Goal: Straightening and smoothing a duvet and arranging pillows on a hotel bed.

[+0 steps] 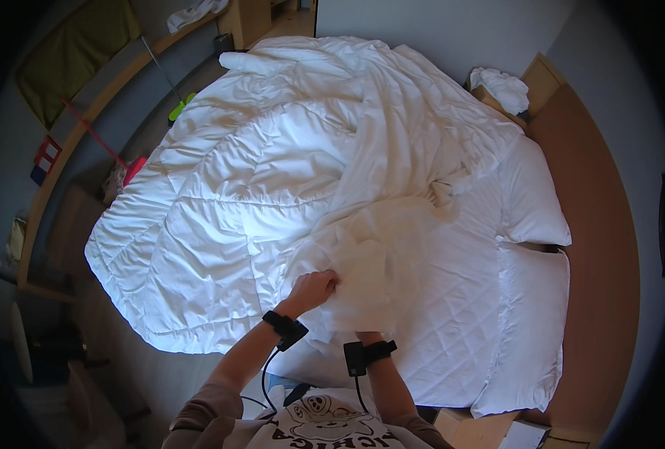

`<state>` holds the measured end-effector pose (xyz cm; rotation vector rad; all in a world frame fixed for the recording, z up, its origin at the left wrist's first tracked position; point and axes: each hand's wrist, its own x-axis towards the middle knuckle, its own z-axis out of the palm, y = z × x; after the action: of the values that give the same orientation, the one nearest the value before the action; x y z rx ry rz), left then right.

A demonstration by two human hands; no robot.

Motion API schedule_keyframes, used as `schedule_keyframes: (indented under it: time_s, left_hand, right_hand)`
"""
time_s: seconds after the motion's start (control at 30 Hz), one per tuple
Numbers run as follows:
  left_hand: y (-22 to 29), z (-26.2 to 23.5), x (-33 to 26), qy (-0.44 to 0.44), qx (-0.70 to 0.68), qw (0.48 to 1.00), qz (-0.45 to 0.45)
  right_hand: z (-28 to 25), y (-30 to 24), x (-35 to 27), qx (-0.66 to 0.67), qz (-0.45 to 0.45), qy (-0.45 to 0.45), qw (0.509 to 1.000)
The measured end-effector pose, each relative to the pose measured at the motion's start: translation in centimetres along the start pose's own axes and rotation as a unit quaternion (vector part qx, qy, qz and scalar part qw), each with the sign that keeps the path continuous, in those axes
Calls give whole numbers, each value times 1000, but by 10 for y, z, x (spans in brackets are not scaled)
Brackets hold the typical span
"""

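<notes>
A thin white cover, likely a duvet cover, lies bunched in front of me along the right side of a quilted white duvet. My left hand is closed on the cover's near edge, fingers pinching the cloth. The cover hangs over my right hand, so only its wrist end shows and its fingers are hidden. Both wrists wear black straps with small boxes and cables. The duvet spreads over the left and far parts of the bed, in wrinkles and folds.
Two white pillows lie against the brown headboard at right. Quilted bedding shows beside them. A bedside cabinet stands near right. Red and green cleaning tools lean at left.
</notes>
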<state>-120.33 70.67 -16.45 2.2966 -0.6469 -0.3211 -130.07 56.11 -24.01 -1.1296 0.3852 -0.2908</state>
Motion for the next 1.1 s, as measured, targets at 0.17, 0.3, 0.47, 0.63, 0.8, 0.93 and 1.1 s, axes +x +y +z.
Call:
schedule_keyframes:
  time_s: [0.17,0.3,0.47,0.63,0.8,0.93,1.1]
  left_hand:
    - [-13,3,23,62,113,989,-77]
    - [-46,17,39,74,186,969,-148]
    - [-28,8,30,87,130,984,-89]
    - [14,-16,-3,95,-124,988,-14]
    - [15,-6,-16,129,-53,990,16]
    - [-10,16,-5,73,-77,993,-54]
    - [18,19,0,64,-7,997,31]
  right_hand:
    - [11,-23,7,-5,49,3,999]
    - [40,-42,16,-182,86,-9,980]
    - [10,7,42,-368,-74,-23,927]
    - [32,-5,46,-175,62,12,983]
    - [40,-16,38,-112,62,18,992]
    - [20,-14,42,-259,76,-32,962]
    - [-5,-42,19,-164,126,8,978]
